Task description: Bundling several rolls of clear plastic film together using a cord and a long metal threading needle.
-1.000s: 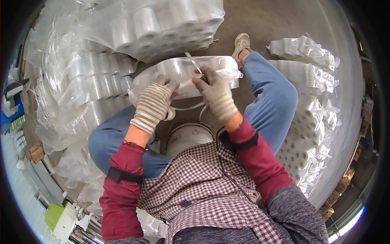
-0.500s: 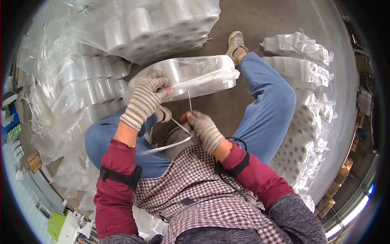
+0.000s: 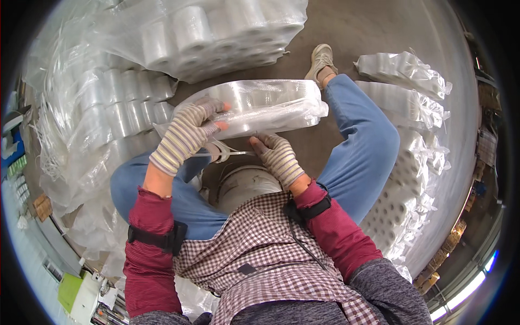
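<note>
A long clear plastic bag packed with white rolls lies crosswise in front of me, its gathered end to the right. My left hand, in a striped fingerless glove, grips the bag's near left side, thumb and fingertips pressing the film. My right hand, gloved the same way, is pinched closed just below the bag's near edge. A thin white strip runs from this hand leftward under my left wrist; its exact hold between the fingers is partly hidden.
A large film-wrapped stack of rolls stands ahead, with more bagged rolls on the left. Several bagged rows line the right, beyond my right leg. A whitish round container sits between my legs.
My right hand has moved slightly up and right, nearer the bag's edge. The white strip, earlier looped toward my lap, now lies higher and flatter. My left hand still grips the bag.
</note>
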`<state>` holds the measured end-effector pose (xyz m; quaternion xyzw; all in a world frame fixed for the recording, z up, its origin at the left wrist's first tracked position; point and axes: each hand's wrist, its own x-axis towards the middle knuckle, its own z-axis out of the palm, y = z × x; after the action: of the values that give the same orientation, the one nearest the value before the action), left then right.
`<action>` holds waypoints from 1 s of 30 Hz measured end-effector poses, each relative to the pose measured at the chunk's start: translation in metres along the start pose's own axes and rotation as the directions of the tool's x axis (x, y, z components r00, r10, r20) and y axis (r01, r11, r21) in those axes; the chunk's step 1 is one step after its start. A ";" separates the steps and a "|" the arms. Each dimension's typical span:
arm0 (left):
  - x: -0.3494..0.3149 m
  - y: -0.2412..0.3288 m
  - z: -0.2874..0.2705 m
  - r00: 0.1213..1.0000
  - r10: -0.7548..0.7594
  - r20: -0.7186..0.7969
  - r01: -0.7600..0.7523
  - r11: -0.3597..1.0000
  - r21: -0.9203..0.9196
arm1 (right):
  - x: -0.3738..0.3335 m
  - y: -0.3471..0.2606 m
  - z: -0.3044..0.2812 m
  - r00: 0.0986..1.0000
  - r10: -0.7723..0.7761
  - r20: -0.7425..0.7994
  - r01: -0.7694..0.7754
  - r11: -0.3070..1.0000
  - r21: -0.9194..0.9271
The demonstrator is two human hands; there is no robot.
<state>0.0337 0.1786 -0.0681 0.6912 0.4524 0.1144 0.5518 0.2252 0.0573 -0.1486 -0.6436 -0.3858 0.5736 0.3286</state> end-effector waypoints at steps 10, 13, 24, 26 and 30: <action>0.004 0.022 0.017 0.926 0.368 -0.083 -0.202 0.671 0.714 | 0.004 -0.016 -0.007 0.988 0.139 0.065 -0.130 0.983 -0.127; 0.010 0.025 0.023 0.955 0.251 -0.158 -0.115 0.804 0.584 | 0.004 -0.002 -0.006 0.998 0.041 0.038 -0.036 0.992 -0.118; 0.033 0.009 0.045 0.800 -0.290 -0.524 0.141 0.942 -0.306 | 0.009 -0.020 -0.008 0.939 -0.344 0.013 0.290 0.767 -0.572; 0.037 0.002 0.049 0.761 -0.269 -0.591 0.064 0.937 -0.344 | 0.007 -0.030 -0.011 0.923 -0.378 -0.066 0.274 0.771 -0.575; 0.032 -0.012 0.042 0.778 -0.386 -0.496 0.022 0.805 -0.592 | 0.010 -0.048 -0.012 0.990 -0.010 -0.138 -0.038 0.940 -0.339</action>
<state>0.0739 0.1748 -0.1049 0.3724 0.6242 0.3876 0.5670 0.2322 0.0894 -0.1106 -0.7316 -0.4510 0.4545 0.2342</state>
